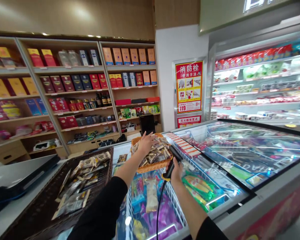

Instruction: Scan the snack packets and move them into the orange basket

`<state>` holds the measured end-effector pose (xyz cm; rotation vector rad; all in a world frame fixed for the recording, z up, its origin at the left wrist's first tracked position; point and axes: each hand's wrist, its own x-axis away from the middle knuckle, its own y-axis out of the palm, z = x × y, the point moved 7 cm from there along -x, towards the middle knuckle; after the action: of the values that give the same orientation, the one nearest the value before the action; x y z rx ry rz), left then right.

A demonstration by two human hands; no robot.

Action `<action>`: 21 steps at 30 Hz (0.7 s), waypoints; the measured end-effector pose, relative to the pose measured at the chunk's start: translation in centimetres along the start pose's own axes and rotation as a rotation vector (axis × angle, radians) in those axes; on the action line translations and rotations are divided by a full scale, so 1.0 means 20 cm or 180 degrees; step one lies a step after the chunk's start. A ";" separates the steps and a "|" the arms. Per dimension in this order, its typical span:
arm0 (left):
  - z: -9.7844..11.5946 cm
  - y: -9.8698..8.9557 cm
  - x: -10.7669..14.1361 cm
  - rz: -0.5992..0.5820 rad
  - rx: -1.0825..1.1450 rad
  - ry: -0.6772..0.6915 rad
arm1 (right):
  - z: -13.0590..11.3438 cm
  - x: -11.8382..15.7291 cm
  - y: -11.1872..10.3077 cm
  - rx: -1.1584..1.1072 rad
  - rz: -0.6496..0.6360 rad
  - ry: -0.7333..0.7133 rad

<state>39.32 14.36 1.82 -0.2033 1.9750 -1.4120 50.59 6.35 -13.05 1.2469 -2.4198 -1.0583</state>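
Observation:
My left hand lies with outstretched fingers over the heap of small wrapped snack packets in an orange wicker basket. That basket stands on the glass top of a chest freezer. In my right hand is a black and yellow barcode scanner, its fingers wrapped round the handle. The scanner's head is close to the basket's right side, and a black cable hangs from the grip. To the left, a dark brown woven tray holds more packets, loosely spread.
Frozen goods in white wire baskets show through the freezer glass. A dark flat-topped device sits at far left. Behind are shelves of boxes, a red fire-hydrant poster and a lit refrigerated display.

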 end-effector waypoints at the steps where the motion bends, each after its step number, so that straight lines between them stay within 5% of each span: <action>1: 0.01 0.07 -0.03 -0.0229 -0.0030 0.0058 | 0.01 -0.01 -0.01 -0.0067 0.0111 0.0078; 5: 0.01 0.30 -0.10 -0.1120 0.0145 -0.0020 | 0.04 -0.04 -0.01 -0.0276 0.0355 0.0282; 8: 0.00 0.34 -0.13 -0.1196 0.0257 -0.0178 | 0.03 -0.04 0.01 -0.0307 0.0305 0.0276; 15: 0.01 0.15 -0.07 -0.0372 0.0594 -0.0271 | 0.01 -0.03 0.01 -0.0253 0.0287 0.0278; 21: -0.11 -0.07 0.35 0.0107 0.0654 -0.0309 | -0.06 0.07 0.05 0.0233 -0.0292 -0.0064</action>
<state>32.37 12.14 0.38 -0.1418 1.7342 -1.5418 49.68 5.07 -11.68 1.3896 -2.4580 -1.0196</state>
